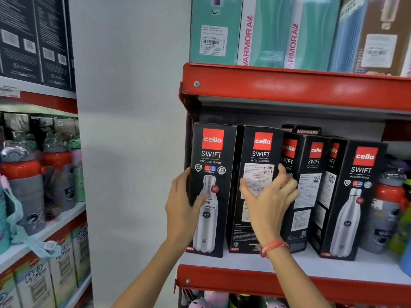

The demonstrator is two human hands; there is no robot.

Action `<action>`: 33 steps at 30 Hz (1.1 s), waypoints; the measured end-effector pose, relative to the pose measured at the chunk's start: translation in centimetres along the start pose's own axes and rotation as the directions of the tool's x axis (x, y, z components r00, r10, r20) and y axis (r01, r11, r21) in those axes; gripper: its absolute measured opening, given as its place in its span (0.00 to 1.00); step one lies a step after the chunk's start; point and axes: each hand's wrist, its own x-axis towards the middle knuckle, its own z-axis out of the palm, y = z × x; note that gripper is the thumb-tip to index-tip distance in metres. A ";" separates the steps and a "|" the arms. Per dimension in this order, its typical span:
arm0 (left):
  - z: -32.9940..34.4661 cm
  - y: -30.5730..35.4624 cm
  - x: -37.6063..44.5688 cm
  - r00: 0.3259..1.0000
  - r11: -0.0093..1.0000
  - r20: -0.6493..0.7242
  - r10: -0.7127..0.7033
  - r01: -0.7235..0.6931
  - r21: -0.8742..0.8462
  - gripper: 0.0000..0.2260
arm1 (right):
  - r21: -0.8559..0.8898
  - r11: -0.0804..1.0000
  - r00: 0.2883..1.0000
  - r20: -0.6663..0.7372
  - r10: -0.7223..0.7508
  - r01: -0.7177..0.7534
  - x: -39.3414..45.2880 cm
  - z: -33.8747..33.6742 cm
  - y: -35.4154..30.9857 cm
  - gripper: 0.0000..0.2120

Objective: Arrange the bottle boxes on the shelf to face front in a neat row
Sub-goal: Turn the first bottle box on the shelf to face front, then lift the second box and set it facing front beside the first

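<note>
Several tall black Cello Swift bottle boxes stand on a red-edged shelf (289, 283). The leftmost box (212, 165) faces front and shows a steel bottle picture. My left hand (183, 205) grips its left edge, thumb across the front. The second box (259, 152) shows its label side. My right hand (269, 196) is spread over that box's front with fingers apart, blurred. A third box (311, 187) shows its label side and is turned at an angle. A rightmost box (355, 196) shows the bottle picture but is skewed.
Teal and blue boxes (266, 32) fill the shelf above. Red-and-grey bottles (387, 214) stand right of the row. A white wall (131, 130) separates a left rack with kids' bottles (24, 190) and boxes. Pink items (213, 301) sit below.
</note>
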 end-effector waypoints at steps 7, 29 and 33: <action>1.3 1.3 -0.8 0.982 0.984 -0.078 0.171 -0.165 0.070 0.23 | 0.109 0.984 0.971 0.210 0.115 -0.140 0.2 -0.1 -0.4 0.57; 5.0 10.9 -3.8 0.903 0.932 0.419 0.096 0.066 -0.356 0.19 | 0.639 0.756 0.819 0.506 -0.271 -0.145 4.7 -13.2 7.7 0.51; 6.1 11.0 -4.0 0.955 0.952 0.282 0.091 0.000 -0.305 0.23 | 0.635 0.740 0.667 0.652 -0.359 -0.222 7.3 -13.1 7.8 0.44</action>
